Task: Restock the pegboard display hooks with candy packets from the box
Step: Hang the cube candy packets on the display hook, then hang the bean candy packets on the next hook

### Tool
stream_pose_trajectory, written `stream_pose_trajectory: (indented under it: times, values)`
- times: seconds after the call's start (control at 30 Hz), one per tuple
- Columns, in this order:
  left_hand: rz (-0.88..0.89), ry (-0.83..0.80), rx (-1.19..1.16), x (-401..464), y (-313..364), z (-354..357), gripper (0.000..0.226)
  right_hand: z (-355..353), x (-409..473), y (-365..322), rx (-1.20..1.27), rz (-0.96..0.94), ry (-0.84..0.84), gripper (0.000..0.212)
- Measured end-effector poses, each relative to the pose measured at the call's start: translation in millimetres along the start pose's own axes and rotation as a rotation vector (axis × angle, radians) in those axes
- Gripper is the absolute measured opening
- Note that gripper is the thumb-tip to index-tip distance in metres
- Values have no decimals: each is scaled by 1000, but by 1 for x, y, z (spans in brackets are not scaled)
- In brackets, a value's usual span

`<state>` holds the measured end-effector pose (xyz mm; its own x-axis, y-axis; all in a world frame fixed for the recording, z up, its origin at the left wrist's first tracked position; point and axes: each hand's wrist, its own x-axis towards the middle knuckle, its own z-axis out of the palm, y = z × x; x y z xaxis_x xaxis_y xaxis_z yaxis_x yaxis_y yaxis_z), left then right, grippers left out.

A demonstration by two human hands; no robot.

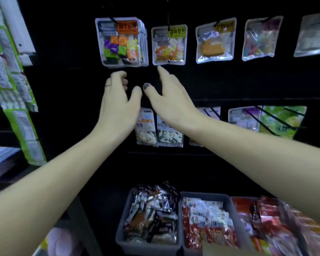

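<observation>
Black pegboard [229, 80] faces us; our left hand [116, 100], fingers loosely curled, and right hand [168, 100], spread, hold nothing below the jellybean packet [169, 45]. Next: fetch another packet.

above the left grip [116, 100] a clear packet [119, 41] shows purple, orange and green cubes under an orange label, against the black pegboard [63, 52].
</observation>
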<state>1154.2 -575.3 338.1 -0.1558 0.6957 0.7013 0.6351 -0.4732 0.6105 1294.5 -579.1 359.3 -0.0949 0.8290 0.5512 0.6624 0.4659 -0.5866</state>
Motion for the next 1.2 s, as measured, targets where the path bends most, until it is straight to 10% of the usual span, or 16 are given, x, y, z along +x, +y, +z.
stream_pose_trajectory:
  times: [0.2,0.6,1.07,1.2]
  values:
    - [167,-370,-45,-159,-3,41,21,-9,-140,68,42,20,76,45]
    - [227,-1400,339,-366,-68,155,33,50,-410,266,-110,737,-273,44]
    - [402,-1720,343,-465,-101,204,40,63,-490,321,-229,778,-941,36]
    - [442,-1741,395,-474,-104,208,47,63,-491,322,-219,875,-862,45]
